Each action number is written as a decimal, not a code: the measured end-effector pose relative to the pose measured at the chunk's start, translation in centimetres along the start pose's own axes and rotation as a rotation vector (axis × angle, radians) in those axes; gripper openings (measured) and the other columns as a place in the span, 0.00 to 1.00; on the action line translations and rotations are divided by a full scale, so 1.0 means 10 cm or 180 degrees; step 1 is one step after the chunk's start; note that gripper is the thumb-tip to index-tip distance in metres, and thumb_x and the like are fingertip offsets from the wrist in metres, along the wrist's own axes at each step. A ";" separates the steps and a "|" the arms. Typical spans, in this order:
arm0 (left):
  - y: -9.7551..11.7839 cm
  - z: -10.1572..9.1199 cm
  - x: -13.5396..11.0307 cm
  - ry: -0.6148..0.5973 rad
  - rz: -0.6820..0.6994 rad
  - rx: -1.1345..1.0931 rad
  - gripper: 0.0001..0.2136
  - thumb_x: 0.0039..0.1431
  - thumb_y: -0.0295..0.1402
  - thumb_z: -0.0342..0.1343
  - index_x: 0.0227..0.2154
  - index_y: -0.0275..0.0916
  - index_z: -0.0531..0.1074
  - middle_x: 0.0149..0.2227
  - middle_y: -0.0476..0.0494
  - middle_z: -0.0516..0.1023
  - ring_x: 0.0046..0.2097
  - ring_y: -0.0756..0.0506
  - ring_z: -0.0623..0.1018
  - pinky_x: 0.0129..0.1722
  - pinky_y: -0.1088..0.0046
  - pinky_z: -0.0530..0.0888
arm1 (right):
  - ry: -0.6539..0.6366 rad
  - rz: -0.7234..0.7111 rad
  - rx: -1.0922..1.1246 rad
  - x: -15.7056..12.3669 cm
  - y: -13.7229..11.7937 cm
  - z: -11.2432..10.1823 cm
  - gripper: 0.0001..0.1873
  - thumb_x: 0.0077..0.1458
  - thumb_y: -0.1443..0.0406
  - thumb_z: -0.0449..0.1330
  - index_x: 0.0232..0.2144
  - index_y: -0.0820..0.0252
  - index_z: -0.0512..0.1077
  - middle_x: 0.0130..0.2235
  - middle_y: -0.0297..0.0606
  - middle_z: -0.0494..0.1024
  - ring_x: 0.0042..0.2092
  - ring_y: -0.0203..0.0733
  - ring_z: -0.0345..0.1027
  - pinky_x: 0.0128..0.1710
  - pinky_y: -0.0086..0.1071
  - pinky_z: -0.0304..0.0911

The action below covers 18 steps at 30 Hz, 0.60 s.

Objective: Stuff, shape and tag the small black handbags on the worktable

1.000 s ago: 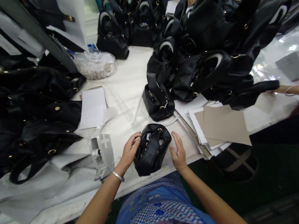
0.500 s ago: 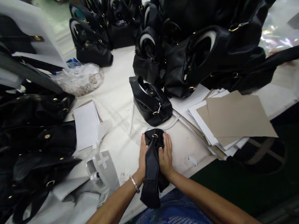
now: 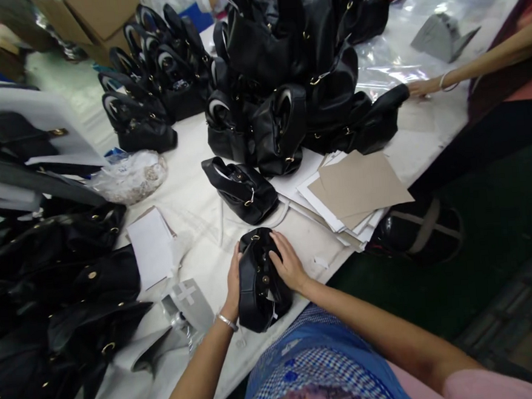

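A small black handbag (image 3: 259, 282) lies at the near edge of the white table (image 3: 192, 192), right in front of me. My left hand (image 3: 233, 281) presses against its left side, fingers curved along it. Over the bag's top right part lies my right hand (image 3: 287, 262), fingers curled onto the leather. Both hands hold the bag between them. Just beyond it sits another small black handbag (image 3: 241, 189) with a white strip beneath.
Black bags (image 3: 280, 77) are heaped at the table's middle and more lie stacked at the left (image 3: 61, 262). Card sheets (image 3: 354, 190), a white paper pad (image 3: 151, 247), a grey tool (image 3: 186, 302) and a plastic bag (image 3: 130, 175) lie around. Other people's hands (image 3: 420, 86) reach in at the right.
The bag's strap no longer hangs over the table edge; the bag now lies compact between my hands. My view has swung left and back, showing more of the table.
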<state>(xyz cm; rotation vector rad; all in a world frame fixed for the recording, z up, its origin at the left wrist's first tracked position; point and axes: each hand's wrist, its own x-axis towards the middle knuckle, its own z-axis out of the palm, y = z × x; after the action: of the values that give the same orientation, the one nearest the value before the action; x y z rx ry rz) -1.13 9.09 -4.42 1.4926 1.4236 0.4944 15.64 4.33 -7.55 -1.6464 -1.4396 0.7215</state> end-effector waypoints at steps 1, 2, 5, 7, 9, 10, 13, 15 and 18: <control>0.06 -0.07 -0.06 0.0217 -0.0051 0.0021 0.23 0.63 0.39 0.44 0.59 0.41 0.56 0.63 0.40 0.62 0.65 0.41 0.60 0.65 0.56 0.57 | -0.0123 -0.0206 0.0003 -0.02 -0.01 -0.13 0.26 0.64 0.60 0.48 0.63 0.57 0.56 0.64 0.45 0.60 0.65 0.44 0.51 0.64 0.47 0.53; 0.12 -0.14 -0.13 0.0359 -0.0094 0.0080 0.21 0.62 0.39 0.46 0.57 0.40 0.60 0.60 0.38 0.65 0.62 0.40 0.64 0.63 0.55 0.61 | -0.0267 -0.0478 0.0004 -0.04 -0.02 -0.26 0.24 0.64 0.61 0.49 0.61 0.55 0.59 0.63 0.43 0.62 0.64 0.43 0.53 0.63 0.46 0.55; 0.25 -0.25 -0.30 0.0393 -0.0151 0.0295 0.19 0.58 0.39 0.51 0.51 0.39 0.65 0.54 0.37 0.71 0.55 0.39 0.71 0.53 0.59 0.71 | -0.0784 -0.1448 -0.0095 -0.05 -0.05 -0.53 0.20 0.63 0.63 0.51 0.56 0.52 0.66 0.58 0.38 0.70 0.57 0.41 0.61 0.57 0.40 0.62; 0.28 -0.25 -0.38 0.0398 -0.0166 0.0488 0.20 0.56 0.41 0.54 0.50 0.39 0.64 0.51 0.37 0.72 0.51 0.40 0.73 0.48 0.61 0.73 | -0.1116 -0.1982 -0.0267 0.03 -0.07 -0.61 0.19 0.63 0.62 0.50 0.55 0.51 0.67 0.55 0.35 0.74 0.52 0.39 0.65 0.52 0.36 0.64; 0.28 -0.22 -0.42 0.0447 -0.0210 0.0756 0.22 0.54 0.43 0.57 0.49 0.39 0.64 0.48 0.38 0.72 0.48 0.40 0.74 0.46 0.61 0.73 | -0.1383 -0.2350 -0.0476 0.15 -0.06 -0.63 0.20 0.63 0.60 0.51 0.56 0.52 0.67 0.53 0.35 0.75 0.47 0.38 0.66 0.47 0.33 0.65; 0.28 -0.20 -0.42 0.0476 -0.0231 0.0882 0.23 0.53 0.44 0.58 0.49 0.39 0.64 0.47 0.38 0.73 0.47 0.40 0.74 0.46 0.61 0.73 | -0.1511 -0.2509 -0.0556 0.22 -0.05 -0.63 0.21 0.63 0.58 0.51 0.56 0.52 0.66 0.53 0.36 0.75 0.45 0.38 0.66 0.45 0.32 0.65; 0.26 -0.14 -0.41 0.0594 -0.0217 0.1051 0.23 0.51 0.45 0.60 0.47 0.39 0.65 0.45 0.40 0.74 0.45 0.40 0.75 0.43 0.62 0.72 | -0.1841 -0.2914 -0.0687 0.37 0.03 -0.62 0.24 0.61 0.54 0.53 0.56 0.55 0.67 0.55 0.41 0.73 0.43 0.39 0.65 0.42 0.32 0.64; 0.24 -0.11 -0.40 0.0646 -0.0185 0.0969 0.22 0.51 0.43 0.60 0.46 0.39 0.66 0.44 0.41 0.75 0.43 0.41 0.75 0.42 0.65 0.72 | -0.1951 -0.2961 -0.0724 0.40 0.09 -0.61 0.22 0.60 0.55 0.53 0.54 0.57 0.69 0.55 0.43 0.71 0.44 0.41 0.64 0.42 0.32 0.63; 0.19 -0.09 -0.40 0.0677 -0.0211 0.0768 0.21 0.50 0.42 0.61 0.45 0.39 0.68 0.42 0.42 0.76 0.42 0.42 0.75 0.41 0.66 0.71 | -0.1985 -0.2705 -0.0717 0.39 0.10 -0.56 0.19 0.60 0.57 0.54 0.50 0.59 0.72 0.51 0.44 0.72 0.43 0.42 0.63 0.43 0.33 0.62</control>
<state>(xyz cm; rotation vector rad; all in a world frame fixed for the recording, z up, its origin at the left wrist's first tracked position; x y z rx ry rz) -1.81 6.11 -1.14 1.6132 1.7440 0.4636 21.55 6.94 -5.21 -0.7946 -2.4978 0.5885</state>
